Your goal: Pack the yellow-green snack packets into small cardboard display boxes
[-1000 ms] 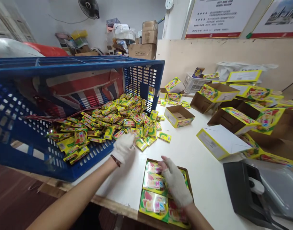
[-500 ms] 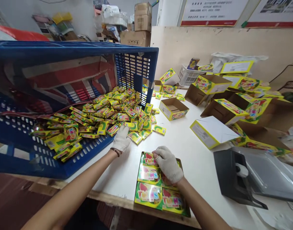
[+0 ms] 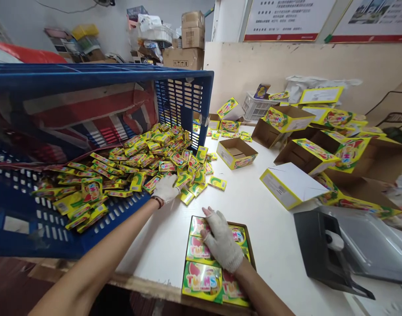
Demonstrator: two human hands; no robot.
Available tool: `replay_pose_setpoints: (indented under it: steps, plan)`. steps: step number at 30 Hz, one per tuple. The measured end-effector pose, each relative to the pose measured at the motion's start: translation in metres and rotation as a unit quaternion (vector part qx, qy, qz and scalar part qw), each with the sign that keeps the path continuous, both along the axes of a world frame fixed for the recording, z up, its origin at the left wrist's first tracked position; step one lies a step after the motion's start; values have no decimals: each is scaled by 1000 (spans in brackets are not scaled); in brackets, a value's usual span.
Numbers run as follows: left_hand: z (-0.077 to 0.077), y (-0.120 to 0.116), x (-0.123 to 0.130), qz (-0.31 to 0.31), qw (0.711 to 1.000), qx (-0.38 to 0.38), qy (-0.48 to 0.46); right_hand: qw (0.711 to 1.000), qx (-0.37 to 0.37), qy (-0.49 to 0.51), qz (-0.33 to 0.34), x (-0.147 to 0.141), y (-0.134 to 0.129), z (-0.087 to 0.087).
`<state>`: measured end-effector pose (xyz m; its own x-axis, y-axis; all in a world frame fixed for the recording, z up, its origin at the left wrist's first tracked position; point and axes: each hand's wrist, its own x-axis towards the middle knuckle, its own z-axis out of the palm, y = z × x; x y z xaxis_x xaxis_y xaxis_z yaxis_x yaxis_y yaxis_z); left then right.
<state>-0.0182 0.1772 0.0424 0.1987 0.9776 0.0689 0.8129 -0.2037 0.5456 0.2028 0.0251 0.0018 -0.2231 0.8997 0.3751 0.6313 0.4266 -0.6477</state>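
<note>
My left hand [image 3: 167, 188], in a whitish glove, reaches to the edge of a pile of small yellow-green packs [image 3: 148, 153] spilling from the tipped blue crate [image 3: 207, 94]. Its fingers press round a pack at the pile; the fingertips are partly hidden. My right hand [image 3: 222, 239], gloved with bare fingertips, lies with fingers spread over an open display box [image 3: 250, 245] at the table's front edge. Packs printed TWINS [image 3: 202, 281] fill the visible part of that box in rows; the hand hides some of them.
An open yellow box [image 3: 236, 153] stands on the white table [image 3: 174, 245]. More boxes [image 3: 293, 186] are heaped at the right, behind a black tape dispenser [image 3: 319, 250] and a clear plastic piece [image 3: 368, 237]. A white basket [image 3: 258, 107] is by the wall.
My left hand has closed in on a pack at the pile. My right hand's fingers have spread and shifted, uncovering packs at the box's upper right. The view has tilted slightly.
</note>
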Motion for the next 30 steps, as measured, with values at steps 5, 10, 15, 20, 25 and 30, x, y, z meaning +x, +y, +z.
replay_pose_setpoints:
  steps: [5, 10, 15, 20, 25, 30]
  plan:
    - [10, -75, 32, -119, 966, -72, -216, 962, -101, 229, -112, -2, 10, 19]
    - [21, -114, 61, -225, 943, -70, -234, 963, -162, 203, -68, 28, 5, 75]
    - [13, -59, 42, -151, 983, 24, 100, 953, -297, 15, 57, 70, -31, 87]
    - [-12, -21, 28, -150, 968, -14, 198, 919, -349, -160, 95, 69, -58, 83]
    - [-18, -20, 22, -114, 964, -36, 236, 916, -351, -170, 95, 71, -57, 94]
    - [-13, -42, 9, -49, 978, -51, 196, 932, -328, -121, 95, 74, -58, 85]
